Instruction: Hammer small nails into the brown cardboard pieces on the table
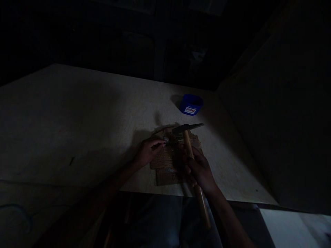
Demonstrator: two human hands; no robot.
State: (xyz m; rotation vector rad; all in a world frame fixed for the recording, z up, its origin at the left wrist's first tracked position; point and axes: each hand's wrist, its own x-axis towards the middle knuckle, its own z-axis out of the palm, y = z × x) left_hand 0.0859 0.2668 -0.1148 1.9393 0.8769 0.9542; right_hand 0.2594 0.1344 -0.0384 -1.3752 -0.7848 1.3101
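My right hand (201, 169) is wrapped round the wooden handle of a hammer (187, 140), whose dark metal head is raised above pieces of worn cardboard (161, 160). The lower end of the handle sticks out past the table edge. My left hand (148, 152) reaches in from the left with thumb and forefinger pinched together over the cardboard. At those fingertips is something small and thin, too dark to name. Under the hammer and the right hand, part of the cardboard is hidden.
A blue plastic tub (191, 104) with a white label stands behind the cardboard on the pale table (103, 113). A small dark strip (71, 161) lies at the left. A dark panel (279, 120) rises along the right side. The room is very dim.
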